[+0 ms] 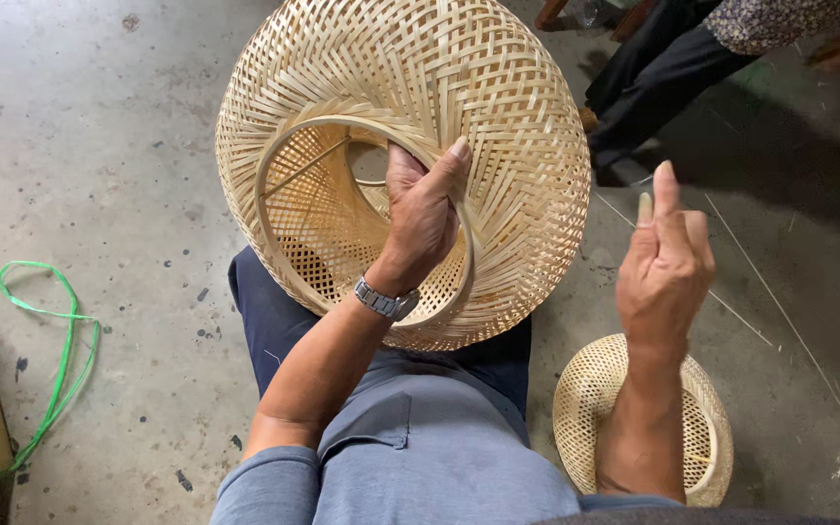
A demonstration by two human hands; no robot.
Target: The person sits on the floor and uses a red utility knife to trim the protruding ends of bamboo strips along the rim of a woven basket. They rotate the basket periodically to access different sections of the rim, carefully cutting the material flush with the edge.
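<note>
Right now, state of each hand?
Left hand: closed on the rim ring of the large round woven bamboo basket, thumb outside.
Right hand: raised beside the basket, fingers loosely curled; a thin strip seems pinched, cannot tell for sure.

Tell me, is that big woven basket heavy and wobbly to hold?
Probably light: the left hand alone holds the big woven basket up by its inner hoop. It likely stays stiff, since it keeps its round shape. The open weave of thin strips might dent if squeezed.
</note>
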